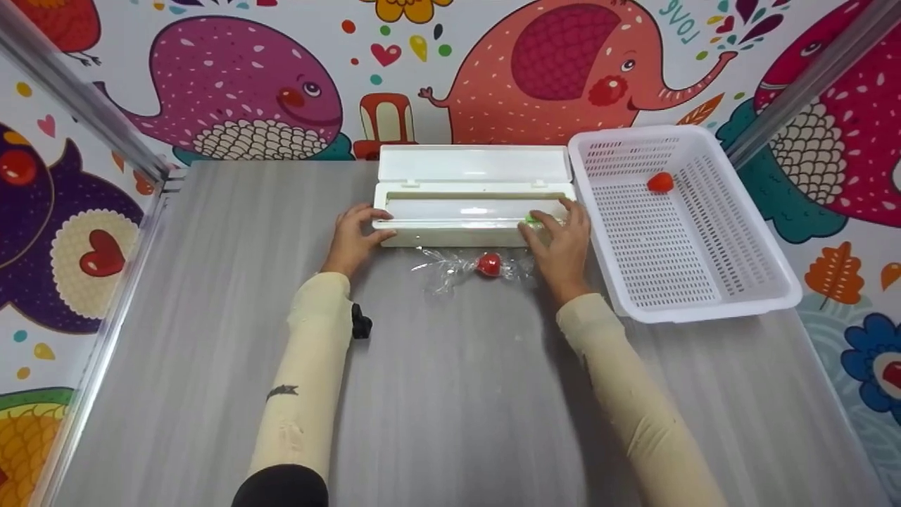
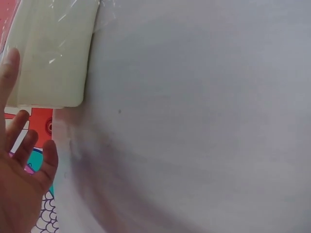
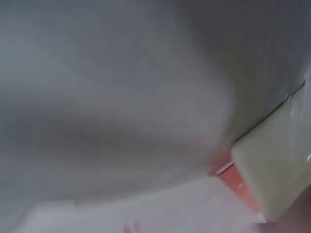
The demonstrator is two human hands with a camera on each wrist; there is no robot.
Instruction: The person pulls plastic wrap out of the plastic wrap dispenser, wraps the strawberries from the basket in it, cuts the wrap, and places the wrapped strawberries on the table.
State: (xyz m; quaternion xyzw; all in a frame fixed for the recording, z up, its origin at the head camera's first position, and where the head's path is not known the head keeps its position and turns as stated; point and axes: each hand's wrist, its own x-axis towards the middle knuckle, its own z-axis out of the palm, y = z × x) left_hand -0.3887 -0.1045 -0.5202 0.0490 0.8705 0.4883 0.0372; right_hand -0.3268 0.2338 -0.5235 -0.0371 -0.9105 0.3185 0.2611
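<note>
A long white cling film dispenser [image 1: 450, 238] stands at the back of the table with its lid [image 1: 475, 163] raised, showing the film roll inside. My left hand [image 1: 354, 238] grips its left end, thumb at the front and fingers over the top edge. At the right end my right hand [image 1: 565, 246] holds the dispenser, fingers beside a small green slider [image 1: 532, 218]. Just in front lies a round red piece [image 1: 488, 265] wrapped in crumpled clear film [image 1: 450, 269]. In the left wrist view, a fingertip rests against the dispenser [image 2: 53, 58]. The right wrist view is blurred.
A white perforated plastic basket [image 1: 711, 313] stands right beside the dispenser, with one red strawberry-like piece [image 1: 660, 182] in it. Patterned walls close off the back and sides of the grey table [image 1: 450, 408]. Metal posts rise at both back corners.
</note>
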